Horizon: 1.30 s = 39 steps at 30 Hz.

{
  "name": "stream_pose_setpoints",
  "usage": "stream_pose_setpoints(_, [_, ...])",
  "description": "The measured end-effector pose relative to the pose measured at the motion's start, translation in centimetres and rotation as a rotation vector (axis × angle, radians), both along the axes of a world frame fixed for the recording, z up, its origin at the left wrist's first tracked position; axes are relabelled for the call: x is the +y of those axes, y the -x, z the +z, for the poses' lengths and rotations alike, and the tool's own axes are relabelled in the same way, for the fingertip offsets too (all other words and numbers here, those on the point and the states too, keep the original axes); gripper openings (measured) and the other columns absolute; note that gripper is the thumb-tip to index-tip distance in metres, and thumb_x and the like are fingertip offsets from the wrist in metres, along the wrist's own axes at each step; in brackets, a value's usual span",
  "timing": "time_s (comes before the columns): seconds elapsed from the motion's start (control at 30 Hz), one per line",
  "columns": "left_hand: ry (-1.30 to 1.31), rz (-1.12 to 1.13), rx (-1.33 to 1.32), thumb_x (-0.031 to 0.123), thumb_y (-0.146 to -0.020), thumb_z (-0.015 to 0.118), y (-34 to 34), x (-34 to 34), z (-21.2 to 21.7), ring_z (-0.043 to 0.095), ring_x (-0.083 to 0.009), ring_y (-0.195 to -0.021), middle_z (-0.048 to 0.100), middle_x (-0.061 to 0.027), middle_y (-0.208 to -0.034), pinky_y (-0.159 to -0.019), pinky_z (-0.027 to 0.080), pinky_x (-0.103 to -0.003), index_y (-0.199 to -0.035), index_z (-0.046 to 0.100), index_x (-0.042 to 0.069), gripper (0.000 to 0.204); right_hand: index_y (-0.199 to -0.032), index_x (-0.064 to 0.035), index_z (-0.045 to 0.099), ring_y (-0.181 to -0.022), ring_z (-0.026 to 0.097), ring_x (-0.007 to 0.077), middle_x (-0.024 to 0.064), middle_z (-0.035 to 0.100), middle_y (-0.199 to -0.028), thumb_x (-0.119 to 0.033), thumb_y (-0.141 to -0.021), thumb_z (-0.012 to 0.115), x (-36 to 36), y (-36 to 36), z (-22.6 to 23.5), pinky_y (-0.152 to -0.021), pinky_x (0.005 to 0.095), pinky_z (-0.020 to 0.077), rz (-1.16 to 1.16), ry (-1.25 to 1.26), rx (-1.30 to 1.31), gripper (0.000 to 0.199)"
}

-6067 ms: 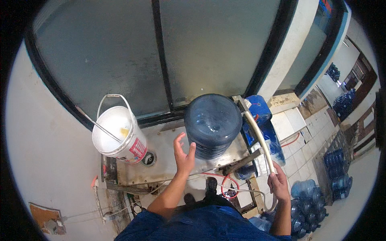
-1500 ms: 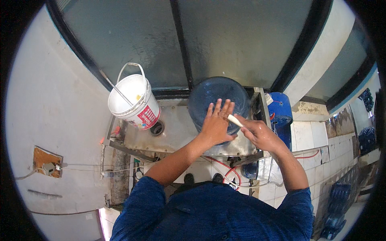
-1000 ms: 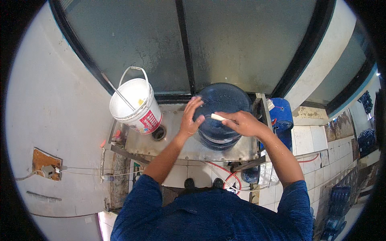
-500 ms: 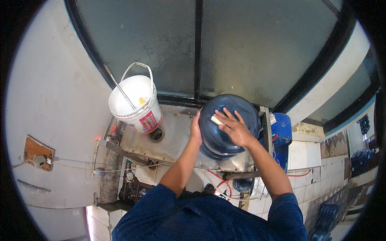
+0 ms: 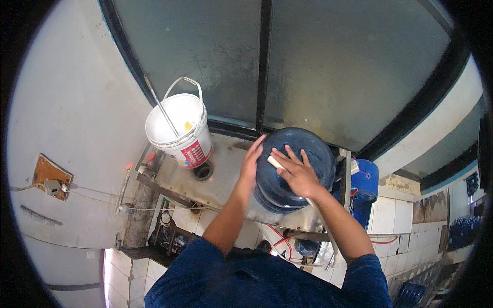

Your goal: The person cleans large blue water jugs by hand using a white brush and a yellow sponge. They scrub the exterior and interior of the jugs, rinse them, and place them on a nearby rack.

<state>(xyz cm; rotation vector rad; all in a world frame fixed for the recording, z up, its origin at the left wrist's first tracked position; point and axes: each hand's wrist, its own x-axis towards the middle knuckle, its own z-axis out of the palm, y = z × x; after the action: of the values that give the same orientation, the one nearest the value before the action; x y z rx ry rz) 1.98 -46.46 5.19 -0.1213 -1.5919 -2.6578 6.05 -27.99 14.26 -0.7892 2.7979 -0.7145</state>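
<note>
My left hand point(image 5: 251, 161) lies flat against the left side of the blue water jug point(image 5: 295, 169), which stands on the steel worktop point(image 5: 221, 177). My right hand point(image 5: 295, 172) presses a white stick-like object point(image 5: 276, 162) onto the jug's upturned base (fingers spread), with a white bucket point(image 5: 178, 131) near on the left.

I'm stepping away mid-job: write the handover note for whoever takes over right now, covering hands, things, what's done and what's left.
Left hand: flat against the left side of the big blue water jug, steadying it.
Right hand: on top of the jug, pressing a small white pad or stick under the fingers; what it is cannot be told.
The jug stands inverted on the wet metal counter, right of the drain hole. White bucket with a rod in it stands at the counter's back left.
Done: jug placed and held.
Left: probably finishing the wiping of the jug's upturned base; how much is already covered cannot be judged.
</note>
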Motion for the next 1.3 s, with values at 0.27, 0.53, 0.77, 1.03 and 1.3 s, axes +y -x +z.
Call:
stream_pose_setpoints(0.27, [-0.433,-0.267,-0.442,0.042,-0.103,0.054,1.2,-3.0,-4.5,0.053,-0.0248,-0.133,0.056,-0.0137,-0.146,-0.117,0.036,-0.039,-0.139,0.060,0.000,0.056,-0.161,-0.0199,0.037,-0.158,0.019,0.0321,0.0032,0.035,-0.167,-0.025,-0.107,0.046,-2.9,-1.1,0.2,-0.125,0.0613,0.0016,-0.007,-0.020,0.062,0.055])
stream_pose_setpoints(0.53, [0.473,-0.099,0.000,0.027,-0.106,0.047,1.9,-2.4,-0.3,0.041,-0.0275,-0.148,0.047,-0.0174,-0.158,-0.121,0.030,-0.038,-0.152,0.050,0.004,0.051,-0.158,-0.0220,0.043,-0.159,0.019,0.0275,-0.0016,0.041,-0.164,-0.029,-0.102,0.055,-1.7,1.2,0.6,-0.127,0.0576,-0.0006,0.120,-0.016,-0.057,0.058])
stream_pose_setpoints(0.77, [-0.107,-0.052,0.080,0.031,-0.108,0.042,-0.3,-1.3,-14.8,0.055,-0.0263,-0.134,0.057,-0.0186,-0.147,-0.114,0.039,-0.035,-0.151,0.047,0.001,0.053,-0.144,-0.0172,0.062,-0.152,0.037,0.0279,0.0022,0.060,-0.148,-0.021,-0.096,0.066,-3.3,0.8,0.7,-0.127,0.0568,0.0078,-0.011,0.177,0.016,0.048])
stream_pose_setpoints(1.03, [-0.126,-0.549,-0.337,0.038,-0.109,0.042,6.5,-1.7,-4.7,0.068,-0.0214,-0.114,0.067,-0.0142,-0.130,-0.098,0.055,-0.038,-0.142,0.058,0.005,0.049,-0.126,-0.0135,0.074,-0.146,0.047,0.0291,0.0057,0.069,-0.136,-0.017,-0.090,0.075,-3.4,0.8,0.3,-0.127,0.0547,0.0115,-0.302,0.328,-0.001,0.037])
stream_pose_setpoints(1.3, [0.264,-0.264,0.006,0.050,-0.110,0.032,1.6,-1.4,-12.5,0.039,-0.0306,-0.146,0.043,-0.0195,-0.157,-0.122,0.027,-0.039,-0.155,0.039,0.000,0.068,-0.125,-0.0120,0.075,-0.145,0.049,0.0296,0.0066,0.070,-0.134,-0.014,-0.087,0.078,-4.1,0.3,0.7,-0.127,0.0555,0.0116,-0.329,0.319,0.001,0.038])
